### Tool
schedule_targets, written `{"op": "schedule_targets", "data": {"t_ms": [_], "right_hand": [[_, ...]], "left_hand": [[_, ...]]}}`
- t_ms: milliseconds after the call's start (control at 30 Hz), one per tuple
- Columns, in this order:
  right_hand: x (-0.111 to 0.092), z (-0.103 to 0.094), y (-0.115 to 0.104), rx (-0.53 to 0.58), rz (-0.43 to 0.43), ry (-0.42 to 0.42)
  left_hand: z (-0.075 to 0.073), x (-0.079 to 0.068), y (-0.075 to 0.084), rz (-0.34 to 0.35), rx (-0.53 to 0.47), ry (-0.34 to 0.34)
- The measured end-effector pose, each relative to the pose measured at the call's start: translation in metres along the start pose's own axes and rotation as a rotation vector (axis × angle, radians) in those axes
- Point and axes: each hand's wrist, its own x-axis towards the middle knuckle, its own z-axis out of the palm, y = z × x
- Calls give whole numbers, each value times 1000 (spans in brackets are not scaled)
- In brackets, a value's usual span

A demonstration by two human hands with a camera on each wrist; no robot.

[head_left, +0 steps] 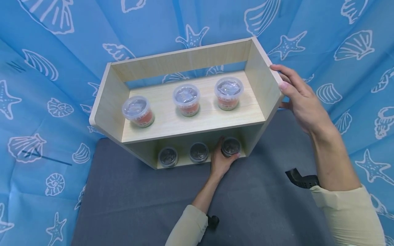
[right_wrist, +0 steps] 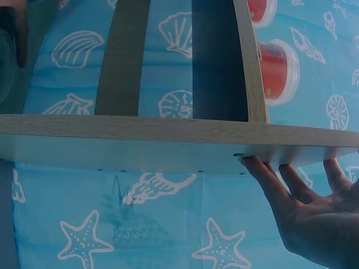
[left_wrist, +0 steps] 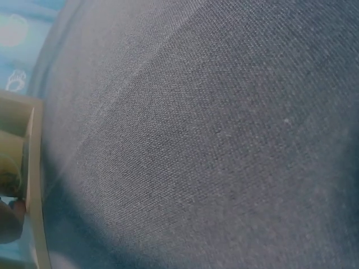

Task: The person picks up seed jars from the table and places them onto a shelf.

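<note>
A pale wooden two-tier shelf point(head_left: 197, 131) stands tilted in the head view. On its lower tier, my left hand point(head_left: 219, 163) grips the rightmost lidded plastic tub point(head_left: 231, 146), thumb at the front right and fingers on the left side. Part of that tub point(left_wrist: 10, 168) shows at the edge of the left wrist view. My right hand point(head_left: 303, 97) touches the right side panel near its upper edge. In the right wrist view, the fingertips of that hand point(right_wrist: 317, 218) press the panel's outer face point(right_wrist: 140, 154), fingers extended.
Three lidded tubs with orange-red contents, including a middle one point(head_left: 187, 99), stand on the upper tier. Two more tubs, one at left point(head_left: 168, 156) and one at centre point(head_left: 198, 152), share the lower tier. Dark grey cloth point(head_left: 138, 205) lies below; a blue shell-patterned curtain point(head_left: 55, 112) hangs behind.
</note>
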Motion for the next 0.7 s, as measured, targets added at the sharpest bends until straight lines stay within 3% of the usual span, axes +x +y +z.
{"op": "schedule_targets", "data": {"t_ms": [233, 400, 567, 700], "right_hand": [[-2, 6, 6, -82, 19, 104], [-9, 14, 25, -3, -4, 171], [-24, 13, 44, 51, 1, 203], [-38, 6, 58, -56, 39, 202]], "left_hand": [[-7, -7, 9, 76, 24, 5], [-16, -14, 15, 82, 46, 0], [-28, -31, 27, 92, 46, -47], [-44, -50, 40, 156, 72, -75]]}}
